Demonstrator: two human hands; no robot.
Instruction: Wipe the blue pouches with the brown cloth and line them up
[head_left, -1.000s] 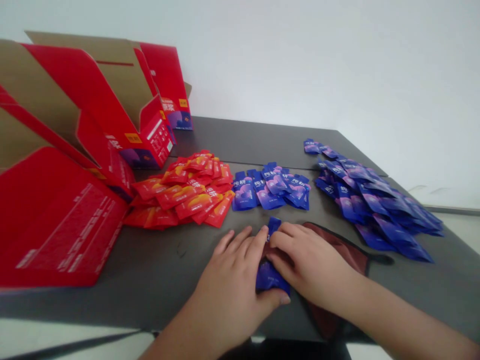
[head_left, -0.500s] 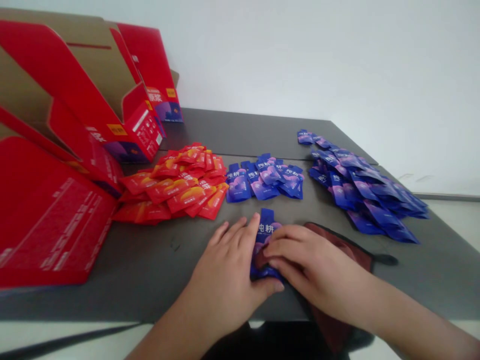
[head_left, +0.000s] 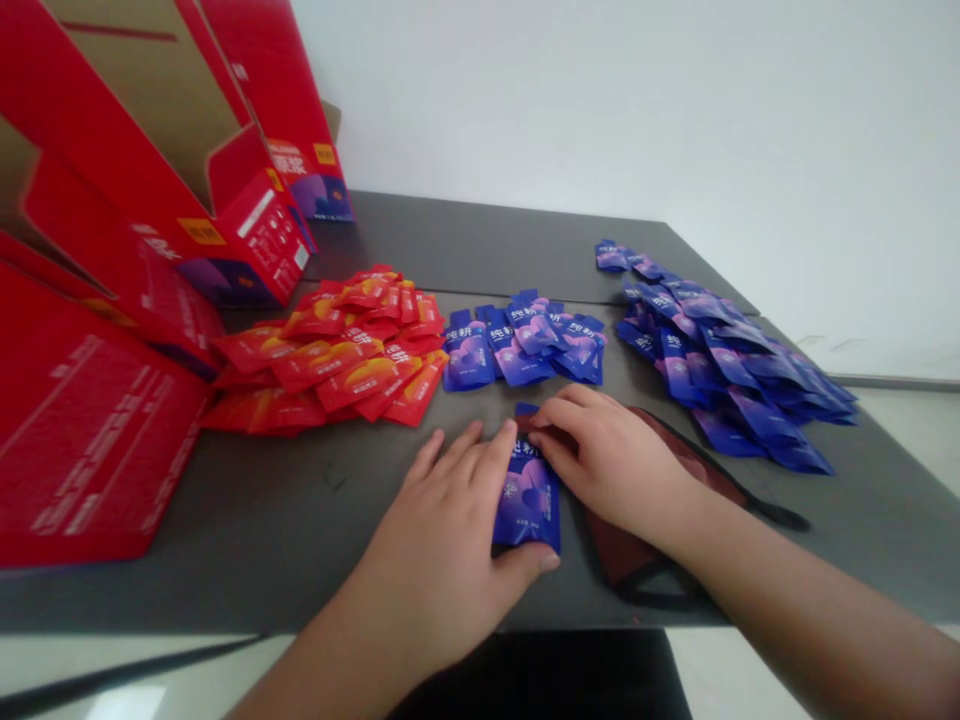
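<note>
A blue and purple pouch [head_left: 529,495] with white lettering lies flat on the grey table in front of me. My left hand [head_left: 457,520] rests along its left side, fingers stretched out and thumb at the bottom edge. At the pouch's top, the fingers of my right hand [head_left: 600,450] are pinched together on a bit of dark red-brown cloth, pressed against the pouch. Under my right hand and wrist spreads a brown cloth [head_left: 619,550] with black edging. Whether the pinched bit belongs to it is hidden by my hand.
Orange-red pouches [head_left: 337,365] are heaped at left. Behind my hands lie several blue pouches [head_left: 525,340], and a larger blue heap [head_left: 735,360] is at right. Open red cartons [head_left: 82,440] stand along the left side. A white wall [head_left: 600,110] rises behind the grey table [head_left: 480,220].
My right hand has moved up the pouch, from its lower part to its top, baring the lower front. My left hand stays beside it. The view has shifted slightly.
</note>
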